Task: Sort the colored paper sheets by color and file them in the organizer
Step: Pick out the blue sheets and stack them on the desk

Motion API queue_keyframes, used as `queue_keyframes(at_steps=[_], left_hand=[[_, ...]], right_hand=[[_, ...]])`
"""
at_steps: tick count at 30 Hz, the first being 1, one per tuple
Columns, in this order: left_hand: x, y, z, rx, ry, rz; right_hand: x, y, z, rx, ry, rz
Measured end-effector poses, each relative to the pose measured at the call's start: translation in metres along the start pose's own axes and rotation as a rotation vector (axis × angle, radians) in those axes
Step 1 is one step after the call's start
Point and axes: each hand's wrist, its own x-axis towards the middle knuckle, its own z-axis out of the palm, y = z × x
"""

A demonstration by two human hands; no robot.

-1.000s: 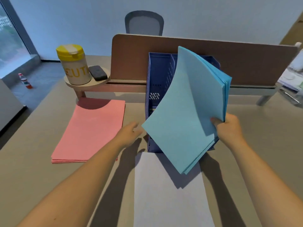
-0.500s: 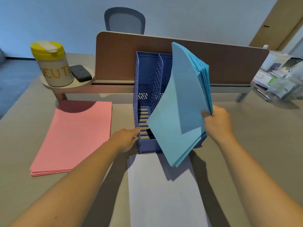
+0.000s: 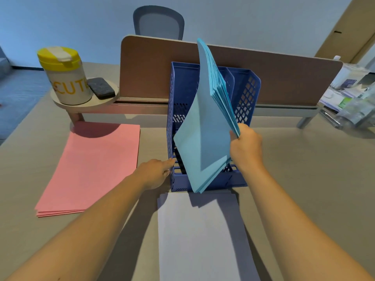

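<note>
My right hand (image 3: 246,148) grips a stack of light blue paper sheets (image 3: 205,136) by its right edge. The stack stands nearly upright and tilted in front of the dark blue slotted organizer (image 3: 246,92), its lower corner hanging past the organizer's front lip. My left hand (image 3: 156,173) rests with straight fingers against the organizer's lower left front corner. A pink stack (image 3: 91,167) lies flat on the desk to the left. A white stack (image 3: 200,238) lies flat in front of the organizer, between my forearms.
A brown divider panel (image 3: 284,78) stands behind the organizer. On a small round shelf (image 3: 60,103) at the left stand a yellow-lidded canister (image 3: 65,76) and a dark eraser (image 3: 101,87). Clutter (image 3: 353,94) sits at the far right. A chair back (image 3: 158,22) shows behind the divider.
The blue stack has swung more upright and closer to the organizer's slots. My left hand has reached forward from the open desk to the organizer's front corner.
</note>
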Motion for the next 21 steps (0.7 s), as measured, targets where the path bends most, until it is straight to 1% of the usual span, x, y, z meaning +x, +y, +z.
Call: queue_keyframes(at_steps=[5,9,15,21], left_hand=[[0.002,0.000,-0.004,-0.024,0.011,0.007],[0.004,-0.003,-0.003,-0.054,0.000,0.007],[0.007,-0.007,0.002,-0.072,-0.007,-0.013],[0.006,-0.007,0.004,-0.083,-0.017,-0.030]], right_hand=[[0.011,-0.008,0.023,0.048,0.030,0.007],[0.017,-0.010,0.037,0.030,0.041,-0.008],[0.014,0.002,0.057,-0.046,-0.029,-0.029],[0.012,0.002,0.076,0.117,-0.047,0.109]])
